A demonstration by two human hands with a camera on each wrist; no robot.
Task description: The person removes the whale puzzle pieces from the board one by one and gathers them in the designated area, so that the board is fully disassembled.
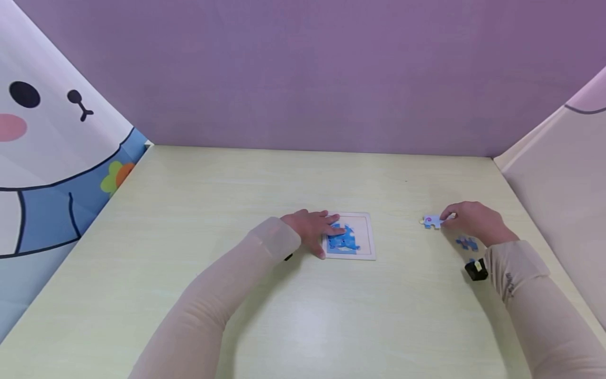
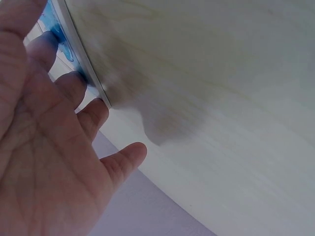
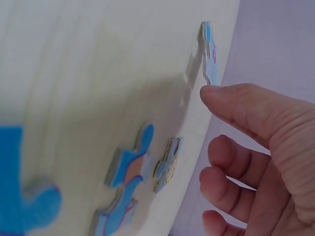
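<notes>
Wide bare counter (image 1: pixel 189 210) is seen left of and behind the puzzle tray (image 1: pixel 364 252), which lies near the centre. The left hand (image 1: pixel 314 227) rests flat on the tray, fingers straight. A pale puzzle piece (image 1: pixel 431 221) is pinched by the right hand (image 1: pixel 473 221), well right of the tray. Loose blue pieces (image 1: pixel 467 243) lie beside that hand, a black object (image 1: pixel 475 269) nearby.

Head view looks down over the table (image 1: pixel 189 221); wrist views skim it close.

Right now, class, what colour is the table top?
Pale yellowish wood grain, table top; clearest in the head view.
</notes>
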